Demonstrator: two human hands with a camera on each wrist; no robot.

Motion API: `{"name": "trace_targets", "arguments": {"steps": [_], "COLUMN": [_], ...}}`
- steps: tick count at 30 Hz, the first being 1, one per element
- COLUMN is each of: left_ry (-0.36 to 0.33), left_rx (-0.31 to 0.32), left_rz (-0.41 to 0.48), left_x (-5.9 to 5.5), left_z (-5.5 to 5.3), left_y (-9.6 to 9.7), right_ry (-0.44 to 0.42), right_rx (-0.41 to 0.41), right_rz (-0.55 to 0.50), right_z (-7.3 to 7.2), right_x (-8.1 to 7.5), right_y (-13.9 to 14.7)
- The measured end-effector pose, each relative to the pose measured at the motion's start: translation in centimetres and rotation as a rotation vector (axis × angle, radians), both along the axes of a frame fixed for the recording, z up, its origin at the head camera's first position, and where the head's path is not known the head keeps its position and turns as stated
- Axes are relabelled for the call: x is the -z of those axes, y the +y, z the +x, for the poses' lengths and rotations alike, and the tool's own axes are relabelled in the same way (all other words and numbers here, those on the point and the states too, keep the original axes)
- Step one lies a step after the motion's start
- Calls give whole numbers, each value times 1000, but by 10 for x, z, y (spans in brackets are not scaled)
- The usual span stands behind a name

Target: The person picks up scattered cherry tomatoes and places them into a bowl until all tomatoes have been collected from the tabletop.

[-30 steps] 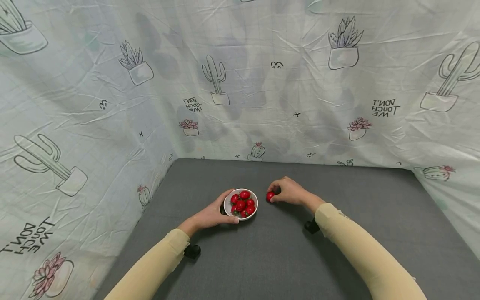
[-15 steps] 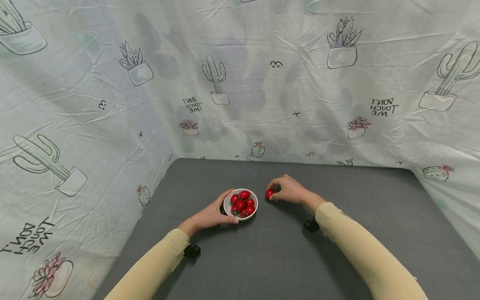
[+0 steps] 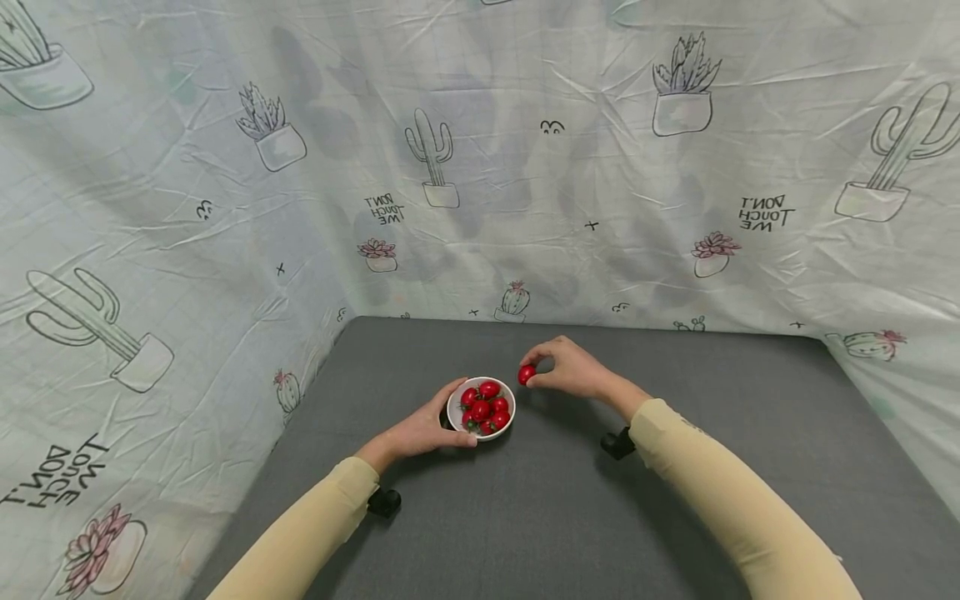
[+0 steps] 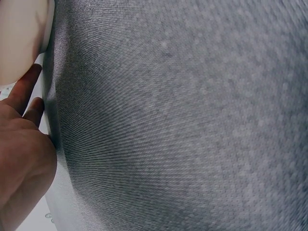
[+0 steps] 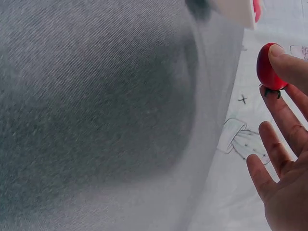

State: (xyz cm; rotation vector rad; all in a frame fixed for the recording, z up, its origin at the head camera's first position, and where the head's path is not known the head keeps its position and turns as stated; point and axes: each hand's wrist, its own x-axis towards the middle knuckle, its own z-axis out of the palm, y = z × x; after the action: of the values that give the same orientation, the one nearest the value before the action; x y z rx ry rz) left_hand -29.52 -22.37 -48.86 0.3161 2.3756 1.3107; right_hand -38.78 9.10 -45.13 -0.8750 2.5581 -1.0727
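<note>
A small white bowl (image 3: 455,421) sits on the grey table, with several red cherry tomatoes (image 3: 481,410) inside. My left hand (image 3: 427,427) holds the bowl from its left side, thumb along the near rim and fingers round the far side. In the left wrist view, fingertips reach the pale wall of the bowl (image 4: 21,36). Just right of the bowl, my right hand (image 3: 568,368) pinches one cherry tomato (image 3: 527,375). The right wrist view shows this tomato (image 5: 268,67) between thumb and fingers, green stem end down, with the other fingers spread.
The grey tabletop (image 3: 510,525) stretches out around both hands. A whitish cloth (image 3: 480,167) printed with cacti and succulents hangs behind and to the sides. A black wrist camera (image 3: 385,502) sits under the left forearm, another black camera (image 3: 618,444) under the right.
My right hand has lifted the pinched cherry tomato and moved it left and farther back, closer to the bowl's rim. The left hand and the bowl have stayed in place.
</note>
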Motion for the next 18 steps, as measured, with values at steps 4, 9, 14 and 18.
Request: {"name": "trace_targets", "arguments": {"steps": [4, 9, 14, 18], "left_ry": [-6, -11, -8, -17], "left_rx": [-1, 2, 5, 3], "left_rz": [-3, 8, 20, 18], "left_x": [0, -1, -1, -1], "left_z": [0, -1, -2, -1], "left_y": [0, 1, 1, 1], "right_ry": [20, 38, 29, 28], "right_rx": [-33, -31, -35, -46], "right_rz": [-15, -15, -26, -35], "right_z": [1, 3, 4, 4], "right_x": [-4, -7, -9, -8], "right_y": [-5, -11, -18, -24]}}
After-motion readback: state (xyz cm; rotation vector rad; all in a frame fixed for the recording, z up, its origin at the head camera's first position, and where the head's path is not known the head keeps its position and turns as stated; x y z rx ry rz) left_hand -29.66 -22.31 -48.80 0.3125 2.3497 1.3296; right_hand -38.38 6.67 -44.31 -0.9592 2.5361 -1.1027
